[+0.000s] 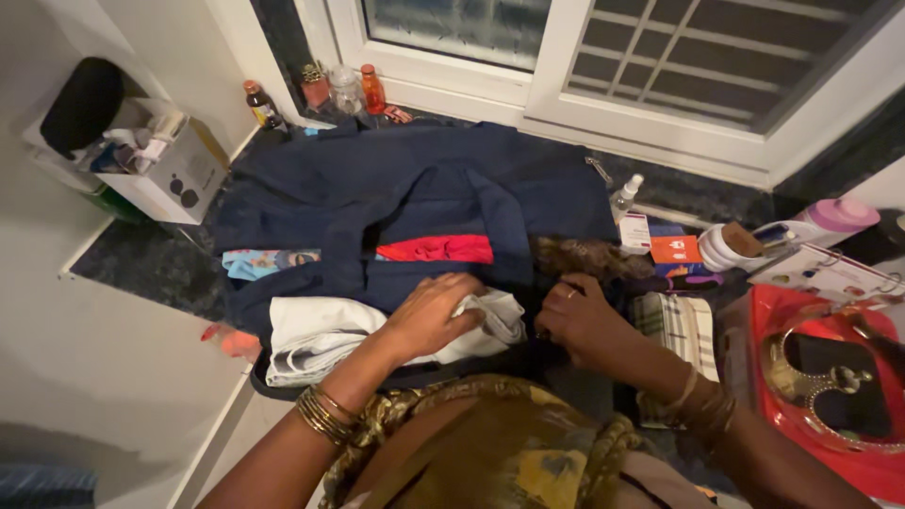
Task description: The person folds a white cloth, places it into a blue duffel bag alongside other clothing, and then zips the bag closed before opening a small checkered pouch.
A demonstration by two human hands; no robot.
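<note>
A dark navy bag or garment [424,188] lies spread open on a dark stone counter under a window. Inside it sit a folded white cloth [320,335], a red cloth [438,250] and a light blue printed piece [259,262]. My left hand [434,316] rests palm down on the white cloth, its fingers gripping the cloth's right end. My right hand [580,320] is curled at the dark edge of the navy fabric just to the right, seemingly pinching something small. Gold bangles ring both wrists.
A white cardboard box [179,174] with clutter stands at the back left. Small bottles [344,90] line the window sill. To the right are a spray bottle [624,196], an orange packet [676,250], a checked cloth [679,325] and a red jewellery case [830,377].
</note>
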